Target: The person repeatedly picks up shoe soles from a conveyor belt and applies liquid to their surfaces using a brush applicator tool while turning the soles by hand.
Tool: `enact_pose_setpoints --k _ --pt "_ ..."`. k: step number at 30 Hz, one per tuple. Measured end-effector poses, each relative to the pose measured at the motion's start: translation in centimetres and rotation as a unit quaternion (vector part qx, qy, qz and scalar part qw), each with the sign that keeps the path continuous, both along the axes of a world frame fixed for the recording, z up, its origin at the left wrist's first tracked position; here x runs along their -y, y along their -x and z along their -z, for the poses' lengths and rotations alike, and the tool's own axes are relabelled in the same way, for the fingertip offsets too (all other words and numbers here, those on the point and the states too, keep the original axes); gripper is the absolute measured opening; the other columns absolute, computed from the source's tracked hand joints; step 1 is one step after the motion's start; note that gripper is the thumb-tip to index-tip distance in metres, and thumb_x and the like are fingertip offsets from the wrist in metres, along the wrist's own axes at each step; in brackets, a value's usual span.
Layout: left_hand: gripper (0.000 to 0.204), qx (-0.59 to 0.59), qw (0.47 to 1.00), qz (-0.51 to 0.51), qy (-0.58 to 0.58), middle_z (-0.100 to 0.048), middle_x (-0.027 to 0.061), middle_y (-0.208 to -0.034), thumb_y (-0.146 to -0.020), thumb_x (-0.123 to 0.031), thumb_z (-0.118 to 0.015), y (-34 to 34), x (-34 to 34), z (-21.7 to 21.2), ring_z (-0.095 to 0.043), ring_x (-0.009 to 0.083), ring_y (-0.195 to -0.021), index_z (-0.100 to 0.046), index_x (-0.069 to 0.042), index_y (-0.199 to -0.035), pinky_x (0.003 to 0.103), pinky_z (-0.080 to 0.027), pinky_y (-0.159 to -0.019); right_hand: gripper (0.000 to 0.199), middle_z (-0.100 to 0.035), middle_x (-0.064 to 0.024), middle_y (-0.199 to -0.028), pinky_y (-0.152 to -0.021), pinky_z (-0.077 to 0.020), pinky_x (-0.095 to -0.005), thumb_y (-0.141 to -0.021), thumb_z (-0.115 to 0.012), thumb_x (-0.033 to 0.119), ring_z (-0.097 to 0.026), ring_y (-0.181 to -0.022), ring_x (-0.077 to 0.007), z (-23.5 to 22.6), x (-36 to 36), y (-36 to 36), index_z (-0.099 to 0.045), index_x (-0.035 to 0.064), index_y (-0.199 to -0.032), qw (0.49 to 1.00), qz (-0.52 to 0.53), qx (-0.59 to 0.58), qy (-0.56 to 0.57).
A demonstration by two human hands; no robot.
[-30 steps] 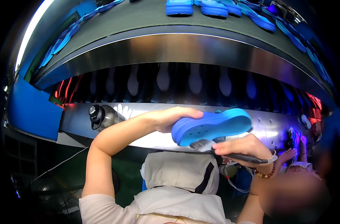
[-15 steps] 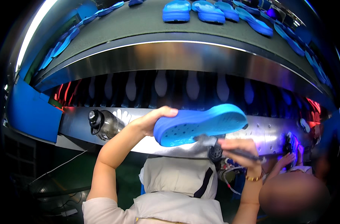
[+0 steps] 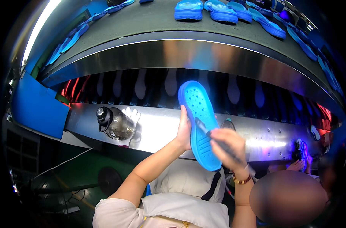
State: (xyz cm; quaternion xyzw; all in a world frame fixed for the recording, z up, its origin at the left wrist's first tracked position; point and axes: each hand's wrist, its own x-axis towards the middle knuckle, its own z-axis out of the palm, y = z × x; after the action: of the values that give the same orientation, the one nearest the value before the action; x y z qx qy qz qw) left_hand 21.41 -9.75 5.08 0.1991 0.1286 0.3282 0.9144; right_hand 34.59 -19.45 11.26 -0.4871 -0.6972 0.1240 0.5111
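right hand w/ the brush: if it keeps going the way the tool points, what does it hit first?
The right hand aims its dark brush-like tool up-left; the tip already meets the blue foam shoe sole held by the left hand. Depth is unclear.

Blue foam insole (image 3: 200, 123) — one piece, bright blue, elongated with rounded ends, held upright and tilted slightly, its long axis running from upper left to lower right. Upper, broader half is dotted with small perforation holes; lower half shows raised ribs or grooves across it. Rim slightly raised around the edge. It sits in front of the steel ledge, above the lap.

Dark slim tool (image 3: 211, 136) — thin, handle-like, lying diagonally across the insole's middle, tip touching the blue surface near the perforated part. Its lower end is blurred; kind cannot be told.
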Motion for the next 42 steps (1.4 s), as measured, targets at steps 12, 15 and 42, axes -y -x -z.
enact_pose_setpoints --k 12,15,42 --pt "0.089 0.092 0.995 -0.034 -0.017 -0.052 0.0194 -0.11 -0.072 -0.078 -0.02 0.6 0.7 -3.9 -0.05 0.038 -0.104 -0.031 -0.011 -0.13 0.052 -0.038 -0.09 0.018 -0.064 -0.0124 -0.082 -0.072 -0.0477 -0.0317 -0.064 -0.066 0.0 -0.062 -0.079 -0.0246 -3.3 1.4 0.9 -0.063 0.0001 -0.081 0.994 -0.082 -0.055 0.037" --pt "0.088 0.131 0.989 -0.059 -0.026 -0.052 0.0198 -0.111 -0.072 -0.078 -0.023 1.8 -0.8 -4.0 -0.049 0.0384 -0.104 -0.032 -0.011 -0.13 0.052 -0.039 -0.09 0.018 -0.065 -0.0107 -0.081 -0.072 -0.048 -0.0307 -0.063 -0.068 0.002 -0.063 -0.081 -0.0225 -3.8 3.1 0.8 -0.064 0.0025 -0.081 0.979 -0.185 -0.009 0.084" --pt "0.053 0.218 0.971 -0.072 -0.073 -0.053 0.0194 -0.113 -0.086 -0.033 -0.041 3.0 0.8 -6.8 -0.055 0.0272 -0.1 -0.038 0.006 -0.122 0.038 -0.043 -0.089 0.02 -0.063 -0.0209 -0.088 -0.078 -0.0483 -0.0331 -0.065 -0.061 -0.007 -0.062 -0.086 -0.0279 -1.7 2.6 2.5 -0.061 -0.0051 -0.085 0.969 -0.145 -0.19 0.063"
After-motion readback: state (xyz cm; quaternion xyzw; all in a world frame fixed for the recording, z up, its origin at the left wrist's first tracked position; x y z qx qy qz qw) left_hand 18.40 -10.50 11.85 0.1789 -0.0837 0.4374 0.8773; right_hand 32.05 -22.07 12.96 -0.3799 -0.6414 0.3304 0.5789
